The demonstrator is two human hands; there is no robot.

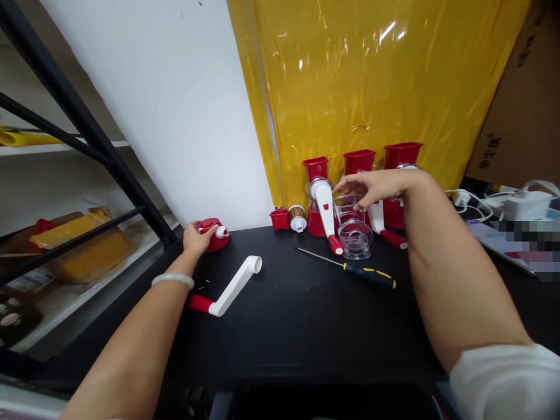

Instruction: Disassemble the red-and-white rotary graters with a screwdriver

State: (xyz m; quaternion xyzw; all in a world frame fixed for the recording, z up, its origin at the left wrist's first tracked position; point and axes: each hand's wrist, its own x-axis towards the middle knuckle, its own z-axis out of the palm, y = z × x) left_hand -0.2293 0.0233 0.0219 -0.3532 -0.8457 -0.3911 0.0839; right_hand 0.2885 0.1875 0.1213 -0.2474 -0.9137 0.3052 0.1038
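At the left end of the black table, my left hand (196, 238) is closed round a red base (214, 244) with a white lever. Over the clear plastic housing (353, 233) my right hand (378, 185) reaches in, thumb apart from the fingers; whether it touches the plastic I cannot tell. Just left of that hand stands a red rotary grater (318, 169) with a white crank (324, 207). Two more red graters are partly hidden behind my right hand and wrist. A loose white crank handle (234, 286) with a red grip lies near my left wrist.
On the black table (297, 332) lies a screwdriver (370, 274) with a black and yellow handle. A grater drum (298, 218) and a small red piece (279, 220) sit by the wall. White cables (475, 201) and an adapter (527, 204) are at right; a black-framed shelf (79, 116) is at left.
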